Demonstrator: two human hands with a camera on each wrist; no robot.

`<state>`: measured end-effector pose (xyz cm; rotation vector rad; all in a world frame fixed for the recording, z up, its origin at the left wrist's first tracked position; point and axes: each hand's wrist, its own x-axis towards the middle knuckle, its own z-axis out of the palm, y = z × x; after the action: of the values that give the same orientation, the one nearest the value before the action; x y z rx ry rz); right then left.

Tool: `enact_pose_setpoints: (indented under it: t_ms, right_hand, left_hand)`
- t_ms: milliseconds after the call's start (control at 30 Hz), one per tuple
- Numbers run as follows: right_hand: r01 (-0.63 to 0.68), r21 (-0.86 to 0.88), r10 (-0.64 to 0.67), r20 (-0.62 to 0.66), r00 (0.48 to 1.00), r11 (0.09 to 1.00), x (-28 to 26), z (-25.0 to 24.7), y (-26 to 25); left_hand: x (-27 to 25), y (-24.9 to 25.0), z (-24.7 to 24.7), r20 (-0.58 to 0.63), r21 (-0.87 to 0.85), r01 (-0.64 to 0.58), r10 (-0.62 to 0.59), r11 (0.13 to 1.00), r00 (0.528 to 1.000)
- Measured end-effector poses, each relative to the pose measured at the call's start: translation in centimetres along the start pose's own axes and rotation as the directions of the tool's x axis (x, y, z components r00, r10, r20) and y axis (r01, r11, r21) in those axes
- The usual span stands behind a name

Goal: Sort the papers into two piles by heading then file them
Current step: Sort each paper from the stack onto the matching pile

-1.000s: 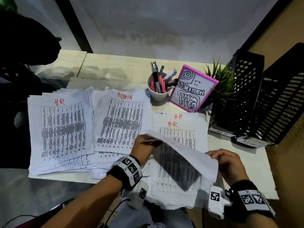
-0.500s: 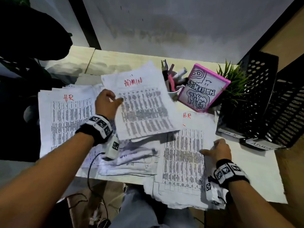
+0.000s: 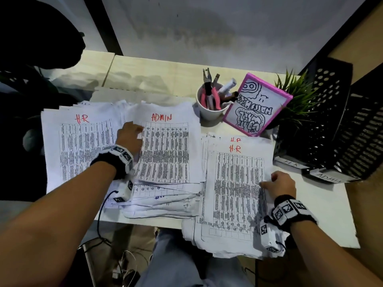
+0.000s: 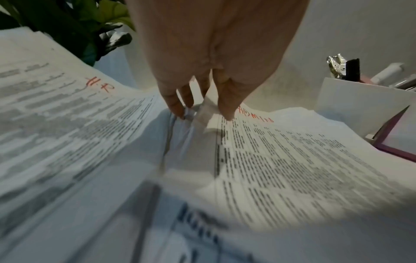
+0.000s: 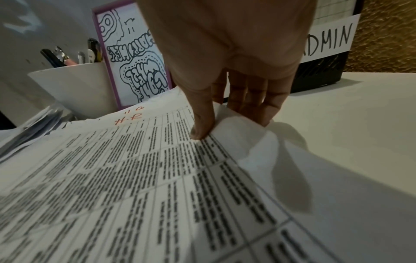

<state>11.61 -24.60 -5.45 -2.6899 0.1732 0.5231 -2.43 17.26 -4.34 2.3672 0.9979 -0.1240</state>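
Three stacks of printed sheets lie on the table. The HR pile [image 3: 83, 148] is at the left, the ADMIN pile [image 3: 165, 150] in the middle. My left hand [image 3: 135, 130] pinches the left edge of the top ADMIN sheet [image 4: 292, 151], which lies flat on its pile; thumb on top, fingers [image 4: 175, 105] beneath. The mixed stack [image 3: 234, 204] at the right overhangs the front edge. My right hand [image 3: 267, 182] pinches the right edge of its top HR sheet [image 5: 135, 169], slightly lifted. Two black file holders stand at the right, labelled HR [image 3: 323, 112] and ADMIN [image 3: 364, 141].
Behind the stacks stand a white cup [image 3: 209, 112] of pens and pliers, a pink-framed drawing [image 3: 257, 106] and a small green plant [image 3: 294, 94]. A dark leafy shape fills the far left. Bare table [image 3: 323, 214] shows to the right of the mixed stack.
My left hand carried an ADMIN sheet off the right stack and laid it on the ADMIN pile. The right hand stayed at that stack's right edge, where an HR sheet now tops it.
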Motion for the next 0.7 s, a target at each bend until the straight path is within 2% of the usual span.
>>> enact_pose_setpoints:
  t_ms: [100, 167, 200, 267, 300, 333, 367, 400, 433, 500, 600, 667, 700]
  right_hand:
    - [0.077, 0.089, -0.068, -0.099, 0.993, 0.993, -0.2, 0.0, 0.2]
    - [0.105, 0.225, -0.076, -0.134, 0.988, 0.969, -0.5, -0.3, 0.1]
    - [0.105, 0.348, -0.066, -0.120, 0.991, 0.931, -0.8, -0.5, 0.1]
    - [0.055, 0.636, -0.040, -0.038, 0.998, 0.770, -1.5, -0.7, 0.0]
    - [0.003, 0.739, -0.026, 0.019, 0.999, 0.673, -1.8, -0.7, 0.1]
    - [-0.050, 0.804, -0.012, 0.071, 0.997, 0.593, -2.2, -0.6, 0.2]
    - [-0.092, 0.843, -0.005, 0.111, 0.994, 0.530, -2.5, -0.6, 0.4]
    - [-0.119, 0.866, -0.002, 0.137, 0.991, 0.485, -3.0, -0.6, 0.4]
    - [-0.125, 0.888, -0.018, 0.149, 0.989, 0.442, -3.4, -0.7, 0.5]
    - [-0.112, 0.910, -0.073, 0.153, 0.985, 0.400, -4.1, -1.1, 0.4]
    - [-0.158, 0.922, -0.135, 0.218, 0.967, 0.353, -4.6, -2.4, 0.4]
    - [-0.195, 0.923, -0.134, 0.250, 0.959, 0.331, -4.5, -3.1, 0.5]
    - [-0.207, 0.926, -0.111, 0.252, 0.961, 0.315, -4.1, -3.1, 0.4]
  left_hand:
    - [-0.4, -0.7, 1.1, -0.002, 0.008, 0.066, -0.066, 0.998, 0.998]
    - [-1.5, 0.3, 1.4, -0.104, -0.099, 0.097, -0.107, 0.990, 0.989]
    - [-2.3, 1.4, 1.4, -0.181, -0.179, 0.088, -0.120, 0.980, 0.976]
    - [-4.8, 4.4, 1.7, -0.284, -0.310, -0.040, -0.053, 0.950, 0.957]
    - [-6.0, 5.9, 2.2, -0.268, -0.403, -0.126, 0.015, 0.906, 0.963]
    - [-7.2, 7.3, 2.8, -0.195, -0.527, -0.181, 0.089, 0.830, 0.977]
    - [-8.1, 8.4, 3.5, -0.089, -0.631, -0.181, 0.162, 0.754, 0.983]
    - [-8.9, 9.3, 4.2, 0.020, -0.673, -0.149, 0.219, 0.724, 0.975]
    - [-9.5, 10.3, 4.9, 0.122, -0.673, -0.099, 0.242, 0.733, 0.963]
    - [-10.4, 12.0, 6.2, 0.248, -0.686, 0.011, 0.220, 0.727, 0.943]
    - [-11.5, 13.4, 7.9, 0.260, -0.797, 0.098, 0.191, 0.596, 0.946]
    - [-11.7, 13.4, 8.4, 0.264, -0.811, 0.132, 0.155, 0.570, 0.952]
    - [-11.7, 13.3, 8.3, 0.257, -0.800, 0.122, 0.151, 0.587, 0.955]
